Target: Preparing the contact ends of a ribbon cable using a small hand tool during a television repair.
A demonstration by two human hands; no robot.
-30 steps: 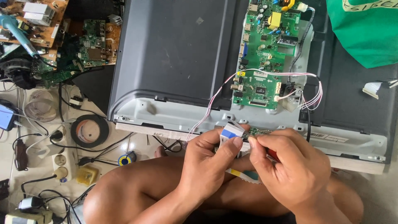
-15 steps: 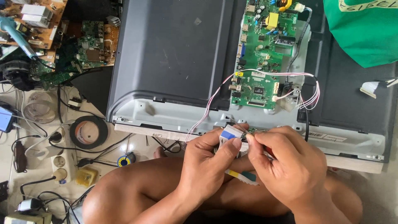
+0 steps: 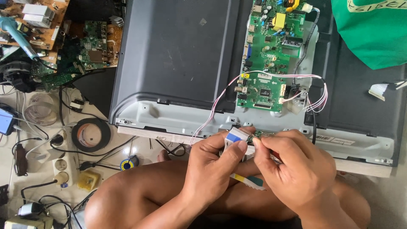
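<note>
A flat-screen panel (image 3: 178,63) lies face down on the floor, its dark back cover off. A green circuit board (image 3: 271,55) is mounted on its back, with thin pink and white wires (image 3: 296,78) looping from it. At the panel's lower edge my left hand (image 3: 214,163) pinches a white flat ribbon cable with a blue end (image 3: 235,136). My right hand (image 3: 296,169) holds the small green strip board (image 3: 259,135) that the cable meets. A second ribbon end with a teal tip (image 3: 250,180) hangs under my hands.
Loose circuit boards (image 3: 89,46) and a blue soldering tool (image 3: 17,36) lie at the top left. A black tape roll (image 3: 90,135), a solder spool (image 3: 129,163), cables and a power strip (image 3: 59,161) cover the floor at left. Green cloth (image 3: 373,29) lies at top right. My bare knees are below.
Both hands stay together at the panel's lower edge, working the ribbon cable end; they have shifted only slightly.
</note>
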